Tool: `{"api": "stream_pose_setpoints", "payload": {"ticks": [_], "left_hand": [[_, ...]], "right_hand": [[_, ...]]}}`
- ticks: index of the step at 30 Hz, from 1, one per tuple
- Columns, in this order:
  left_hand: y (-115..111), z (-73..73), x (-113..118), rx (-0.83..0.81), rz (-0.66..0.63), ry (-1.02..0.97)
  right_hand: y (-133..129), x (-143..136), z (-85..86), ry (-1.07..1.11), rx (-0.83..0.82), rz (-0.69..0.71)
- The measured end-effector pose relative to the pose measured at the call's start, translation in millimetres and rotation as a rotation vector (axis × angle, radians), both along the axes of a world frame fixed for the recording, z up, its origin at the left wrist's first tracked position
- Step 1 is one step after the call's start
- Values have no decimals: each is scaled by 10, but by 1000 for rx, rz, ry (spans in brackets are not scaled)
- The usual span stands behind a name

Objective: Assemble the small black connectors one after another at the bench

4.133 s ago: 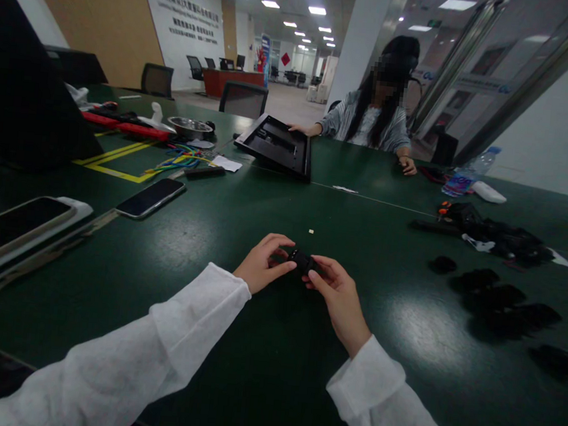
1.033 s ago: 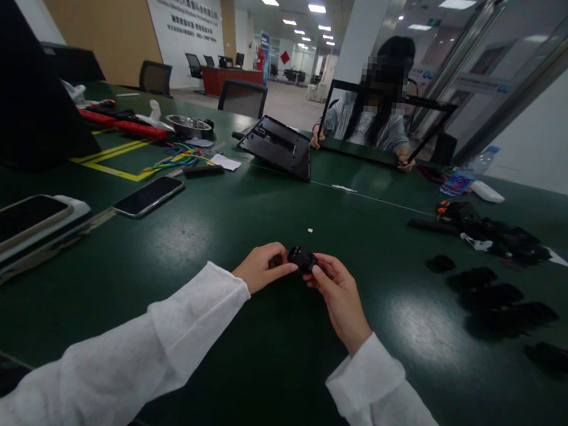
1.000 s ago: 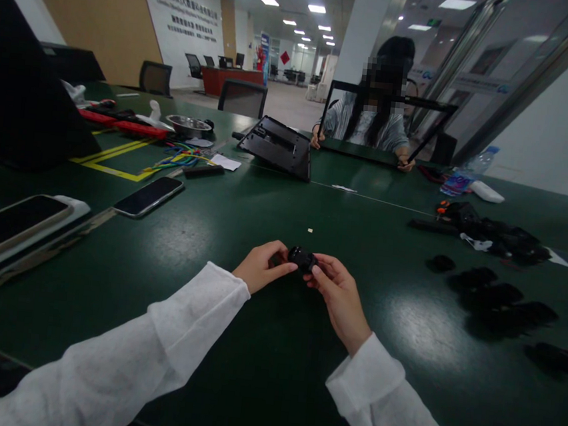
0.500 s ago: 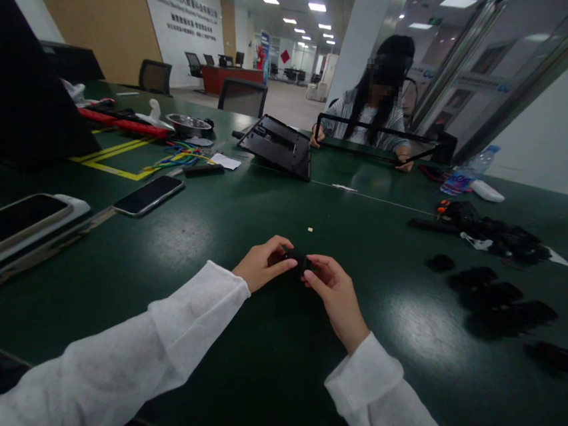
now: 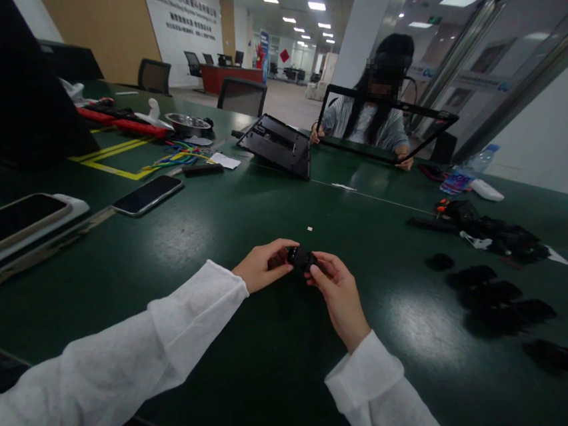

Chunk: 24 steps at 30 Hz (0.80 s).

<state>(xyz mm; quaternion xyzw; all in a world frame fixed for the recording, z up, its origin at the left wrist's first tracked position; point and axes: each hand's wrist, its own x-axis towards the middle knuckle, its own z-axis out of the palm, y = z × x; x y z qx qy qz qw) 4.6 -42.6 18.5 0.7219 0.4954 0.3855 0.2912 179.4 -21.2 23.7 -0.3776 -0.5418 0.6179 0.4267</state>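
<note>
Black and compact, a small part [image 5: 301,259] sits just on the near side of a pale chip [image 5: 310,229], pinched between two bare hands. The left hand [image 5: 265,265], nearer than the chip and to its left, grips one end between thumb and fingers; the right hand [image 5: 336,282], nearer and to the chip's right, grips the other end the same way. Whether the part touches the green table [image 5: 261,345] cannot be told.

Well left of the chip lies a phone [image 5: 149,195], its dark screen up. Beyond the chip, slightly left, a black panel [image 5: 277,147] rests tilted. Farther beyond it, to the right, a co-worker [image 5: 365,124] holds a black frame [image 5: 360,152] with both hands. Well to the chip's right are dark, blurred pieces [image 5: 497,294], with a plastic bottle [image 5: 469,170] farther back.
</note>
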Motion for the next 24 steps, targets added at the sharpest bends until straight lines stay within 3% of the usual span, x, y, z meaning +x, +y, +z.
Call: {"api": "stream_pose_setpoints", "payload": {"ticks": [16,24], "left_hand": [[41,-31,-9,-171,89,-67],[25,5,-17,-165,-1,-58]], "right_hand": [[-19,-4,30,-73,36,48],[-6,1,12,-8,11,28]]}}
